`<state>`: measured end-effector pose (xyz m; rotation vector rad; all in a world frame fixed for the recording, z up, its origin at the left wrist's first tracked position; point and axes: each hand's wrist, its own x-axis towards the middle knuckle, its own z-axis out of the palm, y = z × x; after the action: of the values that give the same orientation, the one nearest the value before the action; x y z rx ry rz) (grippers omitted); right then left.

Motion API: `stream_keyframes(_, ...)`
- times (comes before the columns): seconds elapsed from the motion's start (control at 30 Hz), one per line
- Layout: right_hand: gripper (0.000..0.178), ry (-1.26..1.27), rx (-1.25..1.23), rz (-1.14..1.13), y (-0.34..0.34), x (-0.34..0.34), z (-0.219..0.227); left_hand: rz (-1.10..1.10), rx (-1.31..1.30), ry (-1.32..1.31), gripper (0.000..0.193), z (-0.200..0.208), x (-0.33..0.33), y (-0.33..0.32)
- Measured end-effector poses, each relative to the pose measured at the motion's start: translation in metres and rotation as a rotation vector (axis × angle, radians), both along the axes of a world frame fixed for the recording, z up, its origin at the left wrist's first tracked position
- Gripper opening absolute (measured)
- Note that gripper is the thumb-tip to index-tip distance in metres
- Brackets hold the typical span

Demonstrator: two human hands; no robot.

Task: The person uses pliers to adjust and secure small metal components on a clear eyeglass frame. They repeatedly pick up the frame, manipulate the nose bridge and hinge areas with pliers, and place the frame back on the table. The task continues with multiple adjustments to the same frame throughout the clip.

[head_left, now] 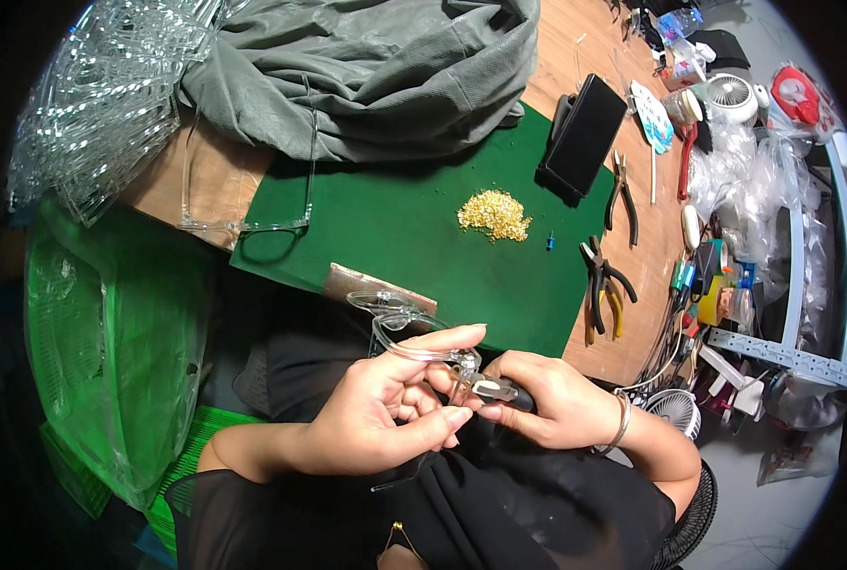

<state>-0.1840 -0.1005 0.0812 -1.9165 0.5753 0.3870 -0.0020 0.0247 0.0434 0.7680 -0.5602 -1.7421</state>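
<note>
My left hand is closed around a pair of clear plastic eyeglasses, with its rims sticking out above the fingers. In my right hand is a pair of pliers, its jaws at the hinge corner of the eyeglasses; what lies between the jaws is too small to tell. Just beyond, a tan padded strip lies along the near edge of the green mat. A heap of small gold-coloured parts rests on the mat, beside a blue pin-like tool.
Another clear eyeglasses frame lies at the mat's left, under a grey cloth. A stack of clear frames is far left, above a green plastic-lined basket. To the right are a black phone, loose pliers and more pliers.
</note>
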Motion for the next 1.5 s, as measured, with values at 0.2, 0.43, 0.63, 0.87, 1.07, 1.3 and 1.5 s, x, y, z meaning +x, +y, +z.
stream_keyframes(0.2,0.030,0.121,-0.004,0.036,-0.002,0.009,0.011,-0.039,0.090,-0.006,0.061,0.002,0.000,0.001)
stream_keyframes(0.43,0.034,0.132,-0.296,0.016,0.009,0.004,0.011,-0.087,0.135,0.007,0.062,-0.001,-0.002,0.000)
stream_keyframes(0.63,0.041,0.307,0.145,-0.006,-0.011,0.014,0.025,-0.065,0.164,0.026,0.062,0.004,0.003,-0.005)
stream_keyframes(0.87,0.025,-0.060,-0.248,-0.170,-0.016,-0.004,-0.035,-0.041,0.167,0.109,0.062,0.011,0.012,-0.010)
stream_keyframes(1.07,0.022,-0.197,-0.324,-0.271,-0.011,-0.003,-0.076,0.036,0.133,0.167,0.061,0.012,0.017,-0.008)
stream_keyframes(1.3,0.023,-0.164,-0.214,-0.341,-0.018,-0.004,-0.077,0.039,0.092,0.220,0.055,0.009,0.020,-0.011)
stream_keyframes(1.5,0.022,-0.226,-0.364,-0.228,-0.014,-0.007,-0.073,0.194,-0.208,-0.209,0.035,0.019,0.016,0.000)
